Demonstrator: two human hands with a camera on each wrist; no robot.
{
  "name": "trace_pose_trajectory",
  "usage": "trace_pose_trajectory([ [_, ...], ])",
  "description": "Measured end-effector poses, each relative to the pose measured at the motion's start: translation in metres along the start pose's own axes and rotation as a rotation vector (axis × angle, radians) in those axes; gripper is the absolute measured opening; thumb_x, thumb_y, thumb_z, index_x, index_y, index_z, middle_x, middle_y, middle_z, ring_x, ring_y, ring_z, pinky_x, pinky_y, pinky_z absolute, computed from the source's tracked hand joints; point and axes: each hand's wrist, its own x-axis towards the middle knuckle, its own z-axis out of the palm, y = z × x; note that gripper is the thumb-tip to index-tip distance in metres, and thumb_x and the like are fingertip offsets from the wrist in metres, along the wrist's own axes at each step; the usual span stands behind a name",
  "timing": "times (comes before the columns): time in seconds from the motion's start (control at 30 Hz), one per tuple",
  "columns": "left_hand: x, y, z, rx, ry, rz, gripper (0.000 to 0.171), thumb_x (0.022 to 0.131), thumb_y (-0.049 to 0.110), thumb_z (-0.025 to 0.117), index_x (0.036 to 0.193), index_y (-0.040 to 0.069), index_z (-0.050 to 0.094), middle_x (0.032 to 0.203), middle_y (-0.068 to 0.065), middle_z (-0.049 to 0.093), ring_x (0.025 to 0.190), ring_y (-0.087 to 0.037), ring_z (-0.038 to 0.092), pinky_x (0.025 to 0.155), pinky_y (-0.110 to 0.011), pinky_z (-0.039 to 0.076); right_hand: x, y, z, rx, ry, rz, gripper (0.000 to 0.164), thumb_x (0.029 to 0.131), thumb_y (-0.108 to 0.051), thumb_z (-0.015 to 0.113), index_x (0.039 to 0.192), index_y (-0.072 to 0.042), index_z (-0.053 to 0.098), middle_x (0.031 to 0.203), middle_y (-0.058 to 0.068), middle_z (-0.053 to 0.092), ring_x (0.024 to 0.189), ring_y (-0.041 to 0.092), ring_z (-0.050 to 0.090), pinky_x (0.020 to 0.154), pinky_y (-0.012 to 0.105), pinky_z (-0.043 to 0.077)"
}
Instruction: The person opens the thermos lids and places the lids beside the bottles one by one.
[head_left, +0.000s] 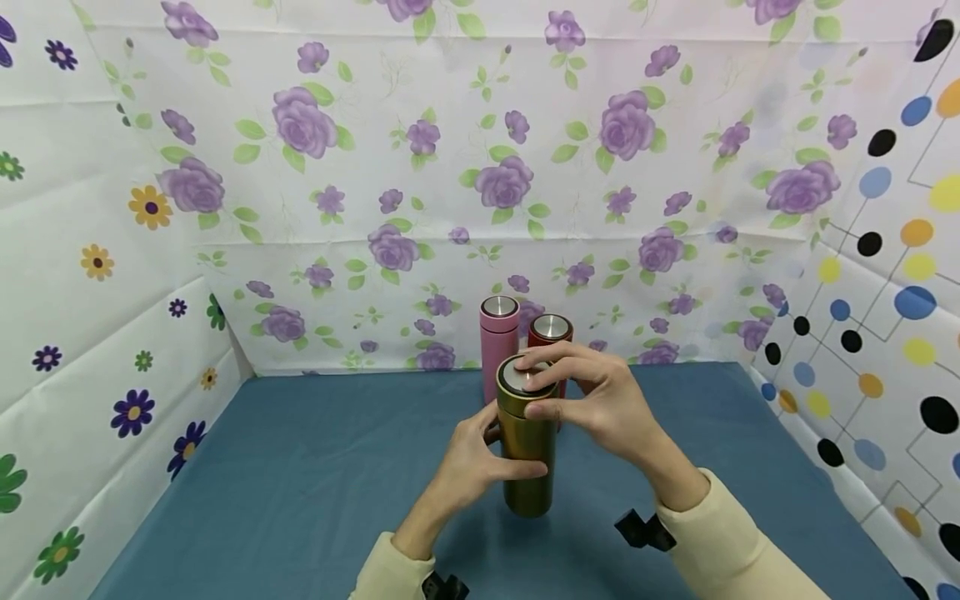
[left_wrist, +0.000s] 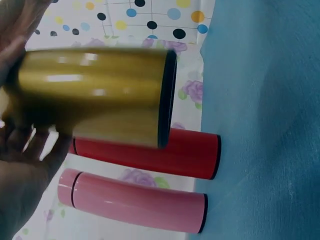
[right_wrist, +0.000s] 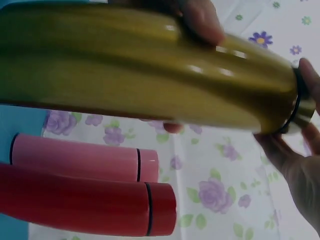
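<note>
A gold metal flask (head_left: 527, 450) with a silver-topped lid (head_left: 516, 377) stands upright between both hands in the head view. My left hand (head_left: 467, 461) grips its body, the thumb lying across the front. Over the top, my right hand (head_left: 600, 396) holds the lid, fingers on its upper face and thumb at the rim. The left wrist view shows the flask's dark base (left_wrist: 168, 99) held above the blue table. In the right wrist view, fingers (right_wrist: 302, 172) surround the lid end. The far side of the flask is hidden.
Behind the gold flask stand a pink flask (head_left: 498, 350) and a red flask (head_left: 551, 329), the red one partly covered by my right hand. A blue cloth (head_left: 337, 483) covers the table. Patterned sheets (head_left: 450, 200) rise at the back and both sides.
</note>
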Motion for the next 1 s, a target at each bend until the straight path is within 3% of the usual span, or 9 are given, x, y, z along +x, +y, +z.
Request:
trace_pose_trajectory([
  [0.1,0.000,0.001,-0.001,-0.005,-0.014,-0.009,0.074,0.082,0.031,0.092,0.147,0.033,0.055,0.136,0.012,0.064,0.117,-0.012,0.065,0.103,-0.043,0.052,0.000,0.001,-0.005,0.089,-0.050,0.047,0.026,0.087,0.008,0.080,0.108,-0.008,0.075,0.131,0.017,0.066,0.125,0.031,0.062,0.096,0.039,0.057],
  [0.17,0.000,0.001,-0.001,0.000,0.003,-0.016,0.074,0.083,0.032,0.091,0.147,0.032,0.054,0.135,0.011,0.064,0.116,-0.013,0.065,0.102,-0.044,0.053,0.000,0.001,-0.006,0.086,-0.067,0.075,0.027,0.089,0.006,0.078,0.111,-0.010,0.073,0.135,0.015,0.065,0.131,0.031,0.058,0.102,0.040,0.055],
  [0.33,0.000,0.003,0.003,0.033,0.098,-0.017,0.071,0.083,0.035,0.091,0.145,0.029,0.056,0.130,0.007,0.065,0.112,-0.015,0.067,0.101,-0.050,0.054,0.000,-0.002,0.001,-0.091,-0.018,0.086,0.035,0.090,0.004,0.078,0.119,-0.015,0.070,0.141,0.007,0.063,0.139,0.025,0.052,0.114,0.038,0.045],
  [0.53,0.001,0.005,0.005,0.099,0.184,-0.002,0.071,0.082,0.035,0.092,0.144,0.029,0.057,0.132,0.007,0.064,0.114,-0.017,0.066,0.100,-0.053,0.054,0.003,-0.005,0.014,-0.303,0.081,0.051,0.036,0.086,0.000,0.084,0.116,-0.013,0.068,0.137,0.006,0.063,0.130,0.023,0.058,0.109,0.032,0.048],
  [0.73,0.002,0.007,0.005,0.098,0.181,-0.007,0.070,0.083,0.032,0.091,0.143,0.029,0.057,0.132,0.006,0.064,0.114,-0.017,0.067,0.100,-0.052,0.054,0.006,-0.006,0.017,-0.335,0.110,0.027,0.036,0.081,0.001,0.086,0.111,-0.012,0.070,0.132,0.006,0.067,0.126,0.023,0.061,0.106,0.032,0.050],
  [1.0,0.001,0.007,0.000,0.056,0.127,-0.011,0.072,0.083,0.030,0.091,0.145,0.028,0.056,0.133,0.004,0.065,0.114,-0.017,0.065,0.104,-0.054,0.051,0.008,-0.009,0.010,-0.251,0.069,0.012,0.035,0.079,0.005,0.087,0.106,-0.014,0.074,0.129,0.007,0.069,0.123,0.023,0.062,0.102,0.031,0.053],
])
